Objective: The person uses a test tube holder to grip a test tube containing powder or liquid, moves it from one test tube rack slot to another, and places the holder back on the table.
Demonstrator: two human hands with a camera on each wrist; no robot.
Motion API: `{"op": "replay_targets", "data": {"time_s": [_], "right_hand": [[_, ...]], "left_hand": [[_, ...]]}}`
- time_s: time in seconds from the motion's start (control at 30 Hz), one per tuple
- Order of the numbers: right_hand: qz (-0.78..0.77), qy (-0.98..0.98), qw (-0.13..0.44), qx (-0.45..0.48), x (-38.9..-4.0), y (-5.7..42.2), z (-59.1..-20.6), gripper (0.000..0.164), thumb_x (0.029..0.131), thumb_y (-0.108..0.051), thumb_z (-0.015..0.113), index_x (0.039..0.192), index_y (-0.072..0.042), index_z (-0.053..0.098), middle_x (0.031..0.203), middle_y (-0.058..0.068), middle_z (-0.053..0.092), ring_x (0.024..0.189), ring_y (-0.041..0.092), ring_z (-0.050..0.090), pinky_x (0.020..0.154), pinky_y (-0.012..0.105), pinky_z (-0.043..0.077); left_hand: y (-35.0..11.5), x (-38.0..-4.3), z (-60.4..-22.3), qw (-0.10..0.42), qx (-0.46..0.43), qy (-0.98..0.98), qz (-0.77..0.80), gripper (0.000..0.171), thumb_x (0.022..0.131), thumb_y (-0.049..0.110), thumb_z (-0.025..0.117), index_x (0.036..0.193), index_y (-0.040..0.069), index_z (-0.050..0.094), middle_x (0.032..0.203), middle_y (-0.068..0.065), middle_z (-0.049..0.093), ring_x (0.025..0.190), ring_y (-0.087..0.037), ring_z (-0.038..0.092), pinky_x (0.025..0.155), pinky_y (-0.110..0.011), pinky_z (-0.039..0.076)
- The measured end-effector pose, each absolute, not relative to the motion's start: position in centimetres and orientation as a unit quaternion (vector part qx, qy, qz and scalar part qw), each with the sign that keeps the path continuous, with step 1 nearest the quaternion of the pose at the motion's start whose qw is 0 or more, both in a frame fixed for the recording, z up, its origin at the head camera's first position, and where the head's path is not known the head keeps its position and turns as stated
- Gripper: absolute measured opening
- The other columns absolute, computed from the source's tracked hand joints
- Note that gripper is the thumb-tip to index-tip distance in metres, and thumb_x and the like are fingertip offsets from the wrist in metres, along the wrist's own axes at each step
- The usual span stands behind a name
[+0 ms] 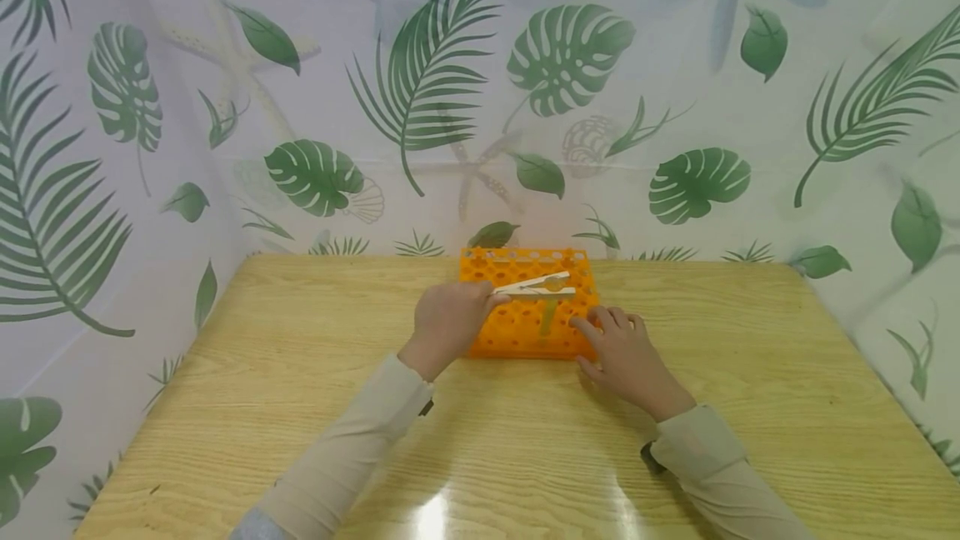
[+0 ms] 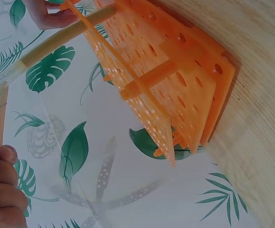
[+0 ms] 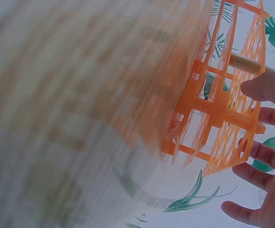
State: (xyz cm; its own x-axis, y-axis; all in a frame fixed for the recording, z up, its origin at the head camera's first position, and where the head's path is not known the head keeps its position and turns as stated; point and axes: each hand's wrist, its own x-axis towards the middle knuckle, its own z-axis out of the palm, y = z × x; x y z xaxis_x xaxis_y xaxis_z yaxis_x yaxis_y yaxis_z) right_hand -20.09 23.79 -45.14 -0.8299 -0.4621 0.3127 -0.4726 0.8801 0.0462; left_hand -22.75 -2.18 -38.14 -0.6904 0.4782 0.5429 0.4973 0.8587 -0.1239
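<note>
My left hand (image 1: 453,319) grips a pale wooden test tube clamp (image 1: 528,288) by its handle end; its jaws stand spread above the rack, level with the upper end of the tube. The orange test tube rack (image 1: 517,346) has several rows of round holes. A test tube (image 2: 56,43) with yellowish-brown contents stands in it, its clear upper end rising well above the top plate. My right hand (image 1: 626,361) is at the rack's right side, fingers spread and loosely bent, with the thumb and fingertips right at the top plate's edge (image 3: 251,118).
The rack stands on a light wood-grain table (image 1: 300,407), close to its back edge. Behind it rises a white backdrop (image 1: 465,190) printed with green leaves, starfish and shells. The backdrop also closes off the left and right sides.
</note>
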Motion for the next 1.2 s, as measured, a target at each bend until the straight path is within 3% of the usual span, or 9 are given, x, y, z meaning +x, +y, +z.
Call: {"op": "replay_targets", "data": {"time_s": [0.4,1.2], "right_hand": [[0.023,-0.955,0.163,0.246,-20.3,23.7,-45.0,0.049,0.078,-0.030,0.075,0.119,-0.012,0.056,0.108,0.013,0.053,0.102,0.034,0.051,0.084,0.057,0.042],[0.017,-0.958,0.156,0.241,-20.1,23.7,-45.0,0.049,0.079,-0.031,0.075,0.119,-0.012,0.057,0.109,0.014,0.053,0.103,0.035,0.051,0.084,0.057,0.043]], "left_hand": [[-2.0,-22.7,-37.5,0.292,-0.270,-0.917,-0.019,0.047,0.088,0.047,0.057,0.056,0.017,0.041,0.049,0.005,0.011,0.044,-0.007,0.006,0.041,-0.019,0.006],[-2.0,-22.5,-36.6,0.305,-0.261,-0.916,0.004,0.043,0.090,0.049,0.055,0.060,0.018,0.051,0.049,0.005,0.013,0.043,-0.007,0.008,0.040,-0.019,0.006]]}}
